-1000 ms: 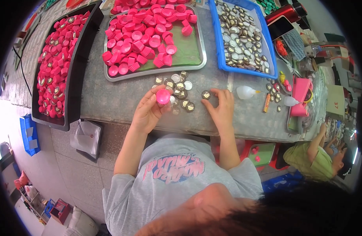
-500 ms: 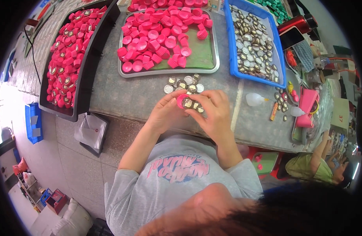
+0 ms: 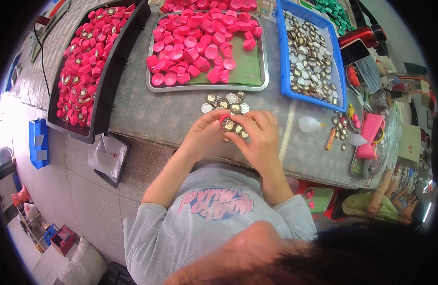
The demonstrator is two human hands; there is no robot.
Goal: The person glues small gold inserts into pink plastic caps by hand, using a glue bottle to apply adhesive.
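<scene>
My left hand (image 3: 201, 135) pinches a small pink fluted cup (image 3: 223, 118), mostly hidden behind a round disc. That patterned disc (image 3: 229, 125), dark with a cream figure, covers the cup's mouth; whether it is fully inside I cannot tell. The fingers of my right hand (image 3: 260, 135) are closed on discs, pressing at the one on the cup. Another disc (image 3: 241, 132) shows beneath those fingertips. Just beyond my hands lies a loose group of discs (image 3: 223, 102), some with plain silver faces up.
A metal tray (image 3: 207, 88) of pink cups stands ahead. At left is a black bin (image 3: 105, 90) of cups, many with discs in them. A blue tray (image 3: 284, 57) of discs is at right, near a clear squeeze bottle (image 3: 308, 124). Another person (image 3: 371, 202) sits at far right.
The disc has shifted left over the pink cup and now covers more of it. Both hands stay close together in nearly the same place. The view has shifted slightly.
</scene>
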